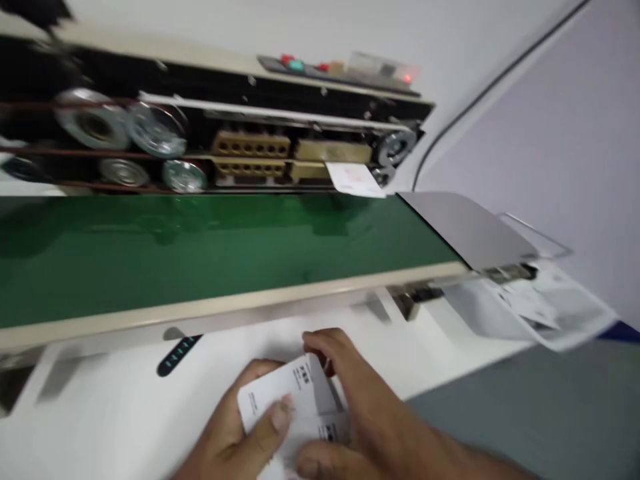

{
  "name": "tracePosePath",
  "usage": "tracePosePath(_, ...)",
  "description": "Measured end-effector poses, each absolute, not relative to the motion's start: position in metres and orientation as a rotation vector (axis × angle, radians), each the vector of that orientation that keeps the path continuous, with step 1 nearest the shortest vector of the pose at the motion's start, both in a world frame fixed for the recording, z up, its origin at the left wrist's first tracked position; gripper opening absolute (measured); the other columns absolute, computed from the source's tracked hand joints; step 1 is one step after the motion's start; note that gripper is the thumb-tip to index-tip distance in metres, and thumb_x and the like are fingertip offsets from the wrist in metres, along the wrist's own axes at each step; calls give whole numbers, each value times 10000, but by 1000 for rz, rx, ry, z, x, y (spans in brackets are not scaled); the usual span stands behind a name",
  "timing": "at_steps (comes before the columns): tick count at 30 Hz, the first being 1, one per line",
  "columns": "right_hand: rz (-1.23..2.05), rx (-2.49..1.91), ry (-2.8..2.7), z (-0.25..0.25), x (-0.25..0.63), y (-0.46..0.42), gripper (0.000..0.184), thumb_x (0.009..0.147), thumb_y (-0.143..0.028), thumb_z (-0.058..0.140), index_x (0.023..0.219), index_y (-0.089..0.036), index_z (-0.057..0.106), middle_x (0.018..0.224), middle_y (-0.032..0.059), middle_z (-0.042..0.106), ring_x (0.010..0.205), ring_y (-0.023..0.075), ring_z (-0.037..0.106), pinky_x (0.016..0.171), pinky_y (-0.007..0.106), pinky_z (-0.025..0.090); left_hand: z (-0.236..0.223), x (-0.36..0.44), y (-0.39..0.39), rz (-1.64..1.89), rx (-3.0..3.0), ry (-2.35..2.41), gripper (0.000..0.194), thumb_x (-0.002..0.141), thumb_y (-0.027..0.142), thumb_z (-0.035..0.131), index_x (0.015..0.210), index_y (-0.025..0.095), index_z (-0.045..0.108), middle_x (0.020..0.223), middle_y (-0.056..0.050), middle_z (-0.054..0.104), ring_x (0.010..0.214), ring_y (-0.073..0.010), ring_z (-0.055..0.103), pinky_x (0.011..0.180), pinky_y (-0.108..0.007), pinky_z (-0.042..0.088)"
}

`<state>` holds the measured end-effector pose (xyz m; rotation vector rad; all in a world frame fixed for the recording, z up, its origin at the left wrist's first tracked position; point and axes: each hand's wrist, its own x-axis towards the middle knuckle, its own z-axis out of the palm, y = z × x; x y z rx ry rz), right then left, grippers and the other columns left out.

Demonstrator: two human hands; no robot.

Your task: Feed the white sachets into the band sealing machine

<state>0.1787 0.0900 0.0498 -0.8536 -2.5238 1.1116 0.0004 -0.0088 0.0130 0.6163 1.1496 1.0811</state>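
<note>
From where I stand, I see white printed packets (280, 392) held low over the white bench (100, 420), in front of a long machine (225, 80) with a green belt (200, 253). The left hand (227, 427) is clamped on them: its thumb presses flat on the top face, and the rest of its fingers wrap the far edge and underside. The right hand (367, 400) comes in from the other side, its thumb laid over the lower part of the packets. Its index finger arches up past the rounded top corner, with a gap between; whether its hidden fingers grip from behind, I cannot tell.

The packets overlap, one face lying partly across another, and how many there are is hidden. I judge them light and thin, stiff enough to hold a flat face yet easy to crease, and perhaps slick enough to slide against each other. The best hold would seem to be along the side edges, thumb on top and fingers spread beneath, with gentle pressure near the corners.

Beyond, a white sheet (357, 180) juts from the machine above the belt, well apart from both hands.
</note>
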Motion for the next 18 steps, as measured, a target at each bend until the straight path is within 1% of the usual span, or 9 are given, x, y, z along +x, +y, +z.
tracePosePath(1, 1231, -919, -2526, 48, 177, 85, 957, 676, -524, 792, 1424, -163, 316, 1241, 203, 508, 1062, 326, 580, 877, 498, 545, 17, 0, -11, 1042, 600, 1220, 465, 848, 583, 584, 1153, 234, 551, 812, -6, 680, 682, -151, 571, 647, -248, 434)
tracePosePath(3, 1432, -1041, -2484, 48, 174, 82, 1005, 675, -530, 795, 1432, -111, 283, 1280, 224, 483, 1084, 326, 565, 905, 498, 518, 23, 1, -13, 982, 571, 1335, 507, 842, 596, 578, 1207, 251, 512, 818, 1, 711, 703, -163, 626, 656, -235, 454)
tracePosePath(5, 1555, -1141, -2412, 48, 174, 81, 1021, 684, -517, 794, 1453, -122, 252, 1322, 219, 477, 1137, 336, 542, 944, 507, 483, 25, 2, -15, 951, 537, 1444, 562, 815, 628, 587, 1233, 261, 512, 832, -4, 722, 812, -199, 672, 652, -227, 475)
tracePosePath(7, 1595, -1194, -2336, 46, 175, 81, 991, 719, -515, 767, 1465, -152, 225, 1298, 191, 513, 1130, 327, 550, 936, 507, 473, 24, 3, -15, 938, 484, 1568, 612, 771, 654, 621, 1237, 265, 549, 875, -16, 729, 874, -229, 684, 662, -236, 503)
tracePosePath(8, 1584, -1206, -2309, 45, 176, 81, 955, 744, -519, 745, 1461, -164, 224, 1250, 172, 545, 1087, 312, 569, 908, 499, 479, 24, 4, -15, 934, 439, 1615, 634, 752, 658, 640, 1246, 268, 561, 899, -22, 733, 876, -237, 686, 675, -247, 517)
tracePosePath(10, 1507, -1221, -2286, 43, 178, 82, 843, 802, -500, 694, 1440, -181, 244, 1097, 117, 598, 928, 259, 604, 808, 456, 495, 23, 3, -13, 931, 335, 1632, 658, 737, 654, 662, 1267, 275, 564, 942, -29, 739, 848, -241, 690, 711, -282, 540)
tracePosePath(13, 1377, -1243, -2263, 41, 181, 83, 668, 867, -401, 640, 1398, -202, 286, 858, 14, 570, 695, 168, 549, 649, 349, 460, 22, 2, -11, 942, 227, 1588, 643, 733, 647, 675, 1249, 277, 575, 988, -37, 742, 897, -256, 687, 741, -310, 555)
tracePosePath(15, 1350, -1213, -2180, 41, 184, 85, 579, 885, -332, 621, 1364, -222, 316, 768, -33, 512, 636, 136, 503, 600, 303, 432, 21, 1, -11, 965, 239, 1599, 598, 736, 622, 689, 1209, 267, 600, 1005, -43, 745, 954, -264, 674, 786, -318, 555)
tracePosePath(18, 1440, -1142, -1914, 44, 185, 87, 487, 905, -266, 596, 1322, -261, 345, 779, -41, 508, 654, 120, 520, 600, 274, 449, 17, 0, -12, 1007, 349, 1611, 537, 759, 565, 700, 1188, 249, 623, 1009, -57, 749, 1010, -279, 653, 821, -331, 556)
